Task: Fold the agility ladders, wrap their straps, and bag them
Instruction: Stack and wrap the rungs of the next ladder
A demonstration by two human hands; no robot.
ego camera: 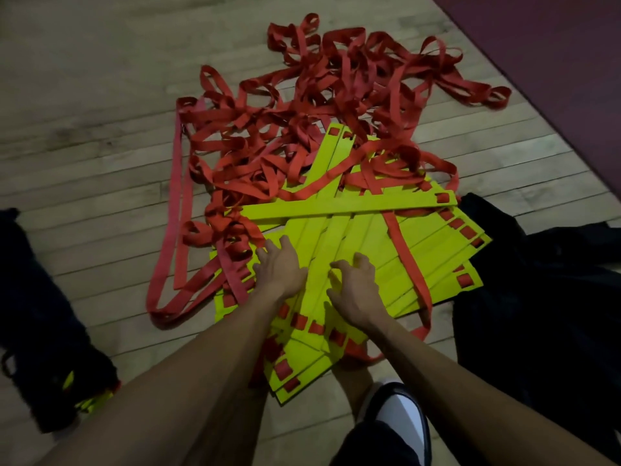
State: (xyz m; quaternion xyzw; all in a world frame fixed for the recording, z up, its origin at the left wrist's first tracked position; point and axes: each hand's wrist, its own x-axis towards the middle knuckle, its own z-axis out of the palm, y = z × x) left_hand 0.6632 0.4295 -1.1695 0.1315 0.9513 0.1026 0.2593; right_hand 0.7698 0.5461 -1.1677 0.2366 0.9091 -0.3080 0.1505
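- A dark bag (43, 331) lies at the left edge, cut off by the frame, with yellow slats showing at its lower end.
- Bare wooden floor (84, 146) lies open between it and the red straps (302, 105), which sprawl in a tangle toward the top.
- The left hand (280, 267) lies on the fanned yellow rungs (386, 243), fingers spread and flat.
- The right hand (356, 284) hovers just beside it, fingers loosely curled, gripping nothing.
- Dark cloth (537, 280) covers the right side; its shape is hard to make out.
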